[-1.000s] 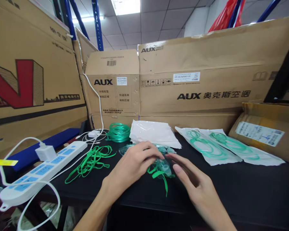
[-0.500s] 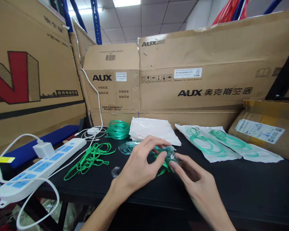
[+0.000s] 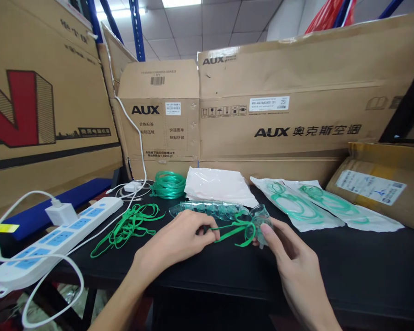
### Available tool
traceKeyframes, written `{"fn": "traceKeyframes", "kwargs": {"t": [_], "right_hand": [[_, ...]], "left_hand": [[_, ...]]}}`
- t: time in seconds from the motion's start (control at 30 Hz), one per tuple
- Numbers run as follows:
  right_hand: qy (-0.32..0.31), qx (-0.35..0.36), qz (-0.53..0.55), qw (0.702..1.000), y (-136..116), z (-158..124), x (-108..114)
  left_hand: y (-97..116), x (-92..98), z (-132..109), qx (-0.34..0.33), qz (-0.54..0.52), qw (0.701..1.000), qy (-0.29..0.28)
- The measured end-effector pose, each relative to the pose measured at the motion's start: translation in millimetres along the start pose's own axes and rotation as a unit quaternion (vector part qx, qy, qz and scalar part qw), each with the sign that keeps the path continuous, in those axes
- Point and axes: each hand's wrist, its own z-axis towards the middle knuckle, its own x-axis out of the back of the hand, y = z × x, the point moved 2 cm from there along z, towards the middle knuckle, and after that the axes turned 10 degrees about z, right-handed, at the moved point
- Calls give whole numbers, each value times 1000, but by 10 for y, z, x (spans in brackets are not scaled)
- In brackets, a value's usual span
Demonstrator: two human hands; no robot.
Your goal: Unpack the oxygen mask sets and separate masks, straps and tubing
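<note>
My right hand (image 3: 291, 250) grips a clear greenish oxygen mask (image 3: 260, 215) just above the black table, thumb on the near side. A green elastic strap (image 3: 230, 230) runs from the mask to the left, with loops hanging beside it. Its far end is pinched in my left hand (image 3: 179, 236), fingers closed. Behind both hands lies a row of nested clear masks (image 3: 210, 209). To the left of my left hand is a tangled pile of green straps (image 3: 133, 225).
A coil of green tubing (image 3: 168, 185) and a white plastic bag (image 3: 221, 185) lie at the back. Two packed tubing sets (image 3: 293, 207) rest on the right, near a taped carton (image 3: 382, 184). A white power strip (image 3: 65, 239) with cables occupies the left; cardboard panels (image 3: 279, 147) stand behind.
My left hand has moved left and down, drawing the green strap out. My right hand has shifted slightly right with the mask, which now shows more clearly.
</note>
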Motion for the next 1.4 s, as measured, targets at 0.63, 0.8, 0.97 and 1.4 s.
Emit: {"fn": "traceKeyframes", "kwargs": {"t": [0.63, 0.8, 0.97, 1.4], "right_hand": [[-117, 2, -24, 993, 13, 6, -21], [-147, -15, -15, 989, -15, -5, -27], [-144, 2, -32, 989, 18, 10, -44], [-101, -14, -47, 994, 32, 17, 3]], "left_hand": [[257, -123, 64, -83, -51, 992, 83], [261, -95, 33, -92, -48, 992, 78], [279, -122, 37, -84, -36, 993, 70], [44, 28, 19, -26, -18, 998, 59]]}}
